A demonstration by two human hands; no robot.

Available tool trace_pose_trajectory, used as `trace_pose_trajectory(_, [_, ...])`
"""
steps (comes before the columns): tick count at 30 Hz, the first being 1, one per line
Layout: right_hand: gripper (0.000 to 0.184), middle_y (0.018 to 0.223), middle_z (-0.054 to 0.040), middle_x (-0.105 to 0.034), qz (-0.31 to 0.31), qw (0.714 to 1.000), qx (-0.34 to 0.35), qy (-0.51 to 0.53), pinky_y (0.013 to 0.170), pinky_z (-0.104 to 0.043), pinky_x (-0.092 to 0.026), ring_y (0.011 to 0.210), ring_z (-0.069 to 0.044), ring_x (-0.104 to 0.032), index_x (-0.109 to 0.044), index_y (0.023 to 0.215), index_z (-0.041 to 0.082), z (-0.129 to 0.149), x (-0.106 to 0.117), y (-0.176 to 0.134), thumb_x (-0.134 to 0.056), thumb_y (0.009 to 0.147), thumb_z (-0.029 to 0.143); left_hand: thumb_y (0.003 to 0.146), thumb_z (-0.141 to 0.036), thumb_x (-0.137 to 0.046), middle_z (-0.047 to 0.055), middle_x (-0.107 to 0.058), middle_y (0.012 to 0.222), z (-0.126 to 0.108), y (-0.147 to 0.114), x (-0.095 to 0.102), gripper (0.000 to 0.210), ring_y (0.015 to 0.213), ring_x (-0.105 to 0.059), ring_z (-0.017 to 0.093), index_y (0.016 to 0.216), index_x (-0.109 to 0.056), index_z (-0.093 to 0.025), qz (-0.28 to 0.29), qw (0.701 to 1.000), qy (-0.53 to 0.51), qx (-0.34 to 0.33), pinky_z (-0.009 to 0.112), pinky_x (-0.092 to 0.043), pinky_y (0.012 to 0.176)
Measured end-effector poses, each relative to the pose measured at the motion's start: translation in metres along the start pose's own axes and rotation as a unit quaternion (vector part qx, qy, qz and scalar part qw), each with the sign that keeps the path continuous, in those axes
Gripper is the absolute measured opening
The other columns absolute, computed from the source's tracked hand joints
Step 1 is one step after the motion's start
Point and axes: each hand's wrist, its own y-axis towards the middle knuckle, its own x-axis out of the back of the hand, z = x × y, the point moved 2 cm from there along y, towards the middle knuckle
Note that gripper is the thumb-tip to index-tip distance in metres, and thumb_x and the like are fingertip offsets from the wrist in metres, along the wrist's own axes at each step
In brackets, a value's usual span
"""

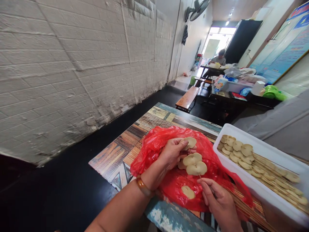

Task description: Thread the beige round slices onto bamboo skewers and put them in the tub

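Both hands [171, 152] [217, 199] hold skewered slices [196, 168], just clear of the tub's rim [219, 138]

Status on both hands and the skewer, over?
Left hand pinching pale slice. Right hand holding skewer. More slices threaded between. Loose slice on red plastic bag below.

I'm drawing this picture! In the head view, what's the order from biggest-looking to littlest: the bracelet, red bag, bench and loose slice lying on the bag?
1. Red bag
2. Bench, looking small because it's farther away
3. Loose slice and bracelet: too alike to rank
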Motion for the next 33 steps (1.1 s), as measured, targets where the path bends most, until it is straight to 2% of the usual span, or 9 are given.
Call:
trace_pose_trajectory(3, [0.037,0.045,0.0047,-0.050,0.008,0.999,0.014,-0.033,0.041,-0.020,-0.041,0.041,-0.011,-0.050,-0.069,0.083,0.018,0.001,0.002,0.000,-0.050,0.085,0.050,0.066,-0.051,-0.070,0.009,-0.069,0.078,-0.002,-0.001,0.000,0.046,0.066,-0.063,0.015,0.085,-0.066,-0.010,-0.016,1.000,-0.001,-0.008,0.025,-0.048,0.062])
trace_pose_trajectory(11, [0.036,0.047,0.0028,-0.053,-0.022,0.989,0.081,-0.122,0.048,-0.021,-0.046,0.047,-0.014,-0.058,-0.070,0.082,0.021,0.002,0.003,-0.003,-0.046,0.088,0.047,0.064,-0.049,-0.072,0.007,-0.068,0.073,-0.002,-0.004,-0.004,0.043,0.063,-0.062,0.014,0.083,-0.065,-0.012,-0.013,1.000,0.008,-0.007,0.024,-0.047,0.061])
trace_pose_trajectory(16, [0.039,0.058,-0.0009,-0.067,-0.041,0.982,0.117,-0.141,0.054,-0.021,-0.051,0.054,-0.016,-0.065,-0.070,0.077,0.021,0.012,0.004,-0.003,-0.044,0.089,0.047,0.062,-0.050,-0.072,0.006,-0.068,0.071,-0.002,-0.005,-0.006,0.042,0.063,-0.061,0.013,0.079,-0.065,-0.012,-0.001,1.000,0.006,-0.015,0.025,-0.048,0.064])
trace_pose_trajectory(19, [0.039,0.064,-0.0022,-0.071,-0.048,0.980,0.124,-0.149,0.055,-0.021,-0.053,0.057,-0.016,-0.068,-0.070,0.075,0.020,0.015,0.004,-0.002,-0.044,0.089,0.047,0.062,-0.050,-0.072,0.006,-0.068,0.071,-0.002,-0.005,-0.008,0.042,0.062,-0.060,0.013,0.080,-0.065,-0.012,-0.002,1.000,0.005,-0.015,0.025,-0.047,0.064])
trace_pose_trajectory(27, [0.039,0.061,-0.0008,-0.070,-0.040,0.980,0.124,-0.150,0.055,-0.020,-0.053,0.054,-0.015,-0.066,-0.069,0.075,0.021,0.015,0.004,-0.003,-0.043,0.090,0.045,0.064,-0.049,-0.072,0.006,-0.066,0.068,-0.003,-0.006,-0.010,0.039,0.061,-0.059,0.013,0.076,-0.065,-0.012,0.007,0.999,0.016,-0.027,0.024,-0.046,0.062])
trace_pose_trajectory(33, [0.036,0.069,-0.0013,-0.073,-0.026,0.981,0.120,-0.152,0.061,-0.020,-0.055,0.061,-0.015,-0.069,-0.071,0.079,0.021,0.009,0.006,-0.002,-0.045,0.090,0.043,0.072,-0.046,-0.065,0.005,-0.065,0.069,-0.008,-0.006,-0.006,0.035,0.064,-0.060,0.014,0.078,-0.067,-0.011,0.002,0.995,0.056,-0.081,0.026,-0.047,0.067])
